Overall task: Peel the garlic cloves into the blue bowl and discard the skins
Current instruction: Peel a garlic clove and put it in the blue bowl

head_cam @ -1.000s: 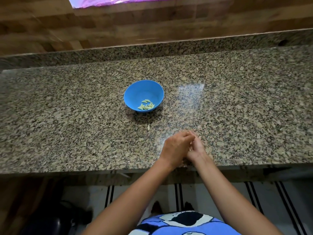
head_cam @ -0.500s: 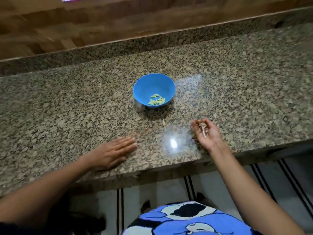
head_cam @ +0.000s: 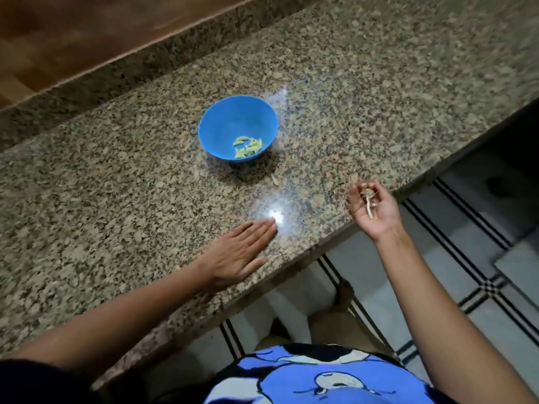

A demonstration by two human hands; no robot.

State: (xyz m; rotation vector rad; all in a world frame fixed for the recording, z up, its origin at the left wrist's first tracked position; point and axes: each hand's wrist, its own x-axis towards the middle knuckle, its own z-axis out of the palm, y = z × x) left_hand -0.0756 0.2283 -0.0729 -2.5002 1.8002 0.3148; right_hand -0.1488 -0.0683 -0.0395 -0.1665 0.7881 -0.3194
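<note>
Edges of my view are smeared and tilted, and both arms are cut off at the bottom, the left one running into a dark corner. What sits in the right palm is small and blurry. I read it as pale papery garlic skins [head_cam: 368, 199] with a thin stalk, but I cannot tell whether a clove is among them. A small pale scrap [head_cam: 274, 179] lies on the speckled granite bench [head_cam: 116, 199] just in front of the round blue plastic bowl [head_cam: 204, 123]; skin or clove, I cannot tell. The left arm reaches in from the lower left, with the left hand [head_cam: 236, 255] palm down and flat on the bench near its front edge. Its fingers are straight and close together, tips beside a bright glare spot [head_cam: 275, 214], holding nothing. The right arm comes up from the lower right. The right hand [head_cam: 376, 208] is palm up over the bench's front edge, fingers loosely curled and cupping the skins. The yellowish peeled garlic cloves [head_cam: 248, 147] are heaped in the bowl's bottom, well apart from both hands. A blue printed shirt [head_cam: 320, 380] fills the bottom centre.
</note>
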